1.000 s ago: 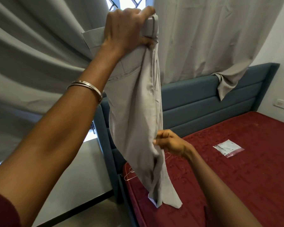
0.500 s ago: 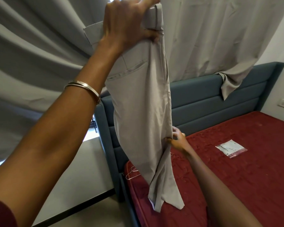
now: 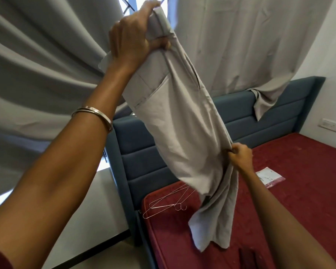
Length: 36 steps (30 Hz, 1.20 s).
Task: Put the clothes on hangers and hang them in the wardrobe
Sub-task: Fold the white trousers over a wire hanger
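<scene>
We see the left hand [image 3: 132,38] raised high, fingers clamped round the waistband of the grey trousers [image 3: 182,121], which hang tilted over the red mattress [image 3: 299,191]. The right hand [image 3: 241,156] pinches their right edge lower down. Two wire hangers [image 3: 167,204] lie on the mattress near the blue headboard [image 3: 144,152], just beside the trouser legs. Plastic packet [image 3: 271,176] further right.
</scene>
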{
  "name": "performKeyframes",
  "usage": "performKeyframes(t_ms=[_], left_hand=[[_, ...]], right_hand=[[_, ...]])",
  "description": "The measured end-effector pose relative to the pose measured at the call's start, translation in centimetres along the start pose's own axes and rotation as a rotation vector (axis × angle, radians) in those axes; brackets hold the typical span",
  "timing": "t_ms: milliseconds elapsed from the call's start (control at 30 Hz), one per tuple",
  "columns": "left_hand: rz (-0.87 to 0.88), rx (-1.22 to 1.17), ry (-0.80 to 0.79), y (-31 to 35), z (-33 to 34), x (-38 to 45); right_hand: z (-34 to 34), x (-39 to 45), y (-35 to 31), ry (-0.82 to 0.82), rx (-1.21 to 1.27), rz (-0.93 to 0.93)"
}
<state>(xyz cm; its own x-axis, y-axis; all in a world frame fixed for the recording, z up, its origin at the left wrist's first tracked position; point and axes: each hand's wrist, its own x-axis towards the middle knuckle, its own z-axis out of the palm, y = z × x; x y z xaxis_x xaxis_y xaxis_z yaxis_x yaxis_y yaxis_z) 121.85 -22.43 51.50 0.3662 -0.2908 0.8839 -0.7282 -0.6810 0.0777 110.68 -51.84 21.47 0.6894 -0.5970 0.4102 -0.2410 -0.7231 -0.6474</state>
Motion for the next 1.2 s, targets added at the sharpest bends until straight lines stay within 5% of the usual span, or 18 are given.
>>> performKeyframes(t_ms=[200,333,500,633,767,933,1067,1200], left_hand=[[0.1,0.112,-0.109,1.6,2.3,-1.1],[0.094,0.182,-0.218,1.0,4.7,-1.5],[-0.087,0.025,-0.431,-1.2,8.1,-3.6],[-0.317,-0.441,-0.668,-3.3,12.4,-8.5],[-0.501,-0.463,-0.86,-4.6,17.0,-14.7],[-0.673,-0.47,-0.61,-1.3,20.9,-19.9],[-0.665,-0.526,-0.276,1.3,22.6,-24.7],[-0.861,-0.512,-0.181,1.2,24.0,-32.8]], right_hand=[[0.9,-5.4,1.5,-0.959,0.358,0.069],[1.2,-8.8,1.9,-1.137,0.447,0.172],[-0.6,-8.4,4.4,-0.804,0.287,0.289],[-0.9,-7.0,9.5,-0.269,0.044,0.425],[-4.0,-5.0,12.5,0.103,-0.173,0.613],[-8.5,-0.3,15.0,0.44,-0.144,0.511],[-9.3,-1.1,14.4,0.885,0.09,0.227],[-4.4,-8.7,17.6,0.79,0.087,0.261]])
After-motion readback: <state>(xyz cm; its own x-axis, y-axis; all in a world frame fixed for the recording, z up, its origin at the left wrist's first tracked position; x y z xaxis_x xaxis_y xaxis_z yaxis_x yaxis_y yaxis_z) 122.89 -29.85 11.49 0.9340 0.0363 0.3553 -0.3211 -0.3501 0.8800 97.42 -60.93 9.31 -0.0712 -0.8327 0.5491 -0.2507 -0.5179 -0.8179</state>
